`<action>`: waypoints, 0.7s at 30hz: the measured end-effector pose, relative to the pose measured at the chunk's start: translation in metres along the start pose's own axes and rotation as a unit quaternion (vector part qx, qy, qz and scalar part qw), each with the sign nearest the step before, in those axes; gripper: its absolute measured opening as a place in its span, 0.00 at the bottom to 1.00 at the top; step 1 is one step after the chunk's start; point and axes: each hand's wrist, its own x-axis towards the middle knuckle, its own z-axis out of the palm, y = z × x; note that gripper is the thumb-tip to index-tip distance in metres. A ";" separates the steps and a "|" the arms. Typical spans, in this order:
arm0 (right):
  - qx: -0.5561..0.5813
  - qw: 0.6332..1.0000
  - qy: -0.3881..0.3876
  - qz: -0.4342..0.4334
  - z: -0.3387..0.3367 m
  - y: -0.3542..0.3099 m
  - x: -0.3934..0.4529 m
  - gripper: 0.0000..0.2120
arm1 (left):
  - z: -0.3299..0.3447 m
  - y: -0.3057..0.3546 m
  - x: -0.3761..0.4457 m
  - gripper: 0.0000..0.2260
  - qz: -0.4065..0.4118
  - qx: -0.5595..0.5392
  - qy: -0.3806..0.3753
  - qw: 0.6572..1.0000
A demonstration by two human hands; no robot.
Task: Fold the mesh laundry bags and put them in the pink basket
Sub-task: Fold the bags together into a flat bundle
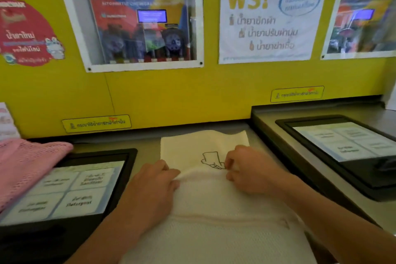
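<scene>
A white mesh bag [214,210] lies on the grey worktop [145,146] between two black panels, spread from the near edge toward the yellow wall. Both hands work on it at mid-length. The left hand [154,180] has its grip pinched narrow on a raised ridge of mesh, and the right hand [246,169] has its grip curled onto the same ridge beside a small black line drawing on the far part of the bag. The ridge looks like a fold being started, so this bag is judged only partly folded. A pink mesh piece [25,165] sits at the left edge over the left panel; whether it is the basket or another bag cannot be told. No bag is visibly placed in it, so the placing appears wholly undone.
</scene>
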 end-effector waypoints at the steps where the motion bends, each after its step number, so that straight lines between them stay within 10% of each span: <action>1: 0.015 1.000 0.000 -0.015 0.002 -0.010 0.004 0.06 | -0.007 -0.011 -0.006 0.16 -0.010 0.001 0.017 1.000; 10: 0.066 0.986 0.024 -0.149 -0.012 -0.177 0.030 0.11 | -0.115 -0.141 -0.073 0.15 -0.073 0.025 0.147 0.986; 21: 0.128 0.964 -0.018 -0.230 0.058 -0.424 0.054 0.13 | -0.214 -0.352 -0.171 0.16 -0.229 0.075 0.064 0.969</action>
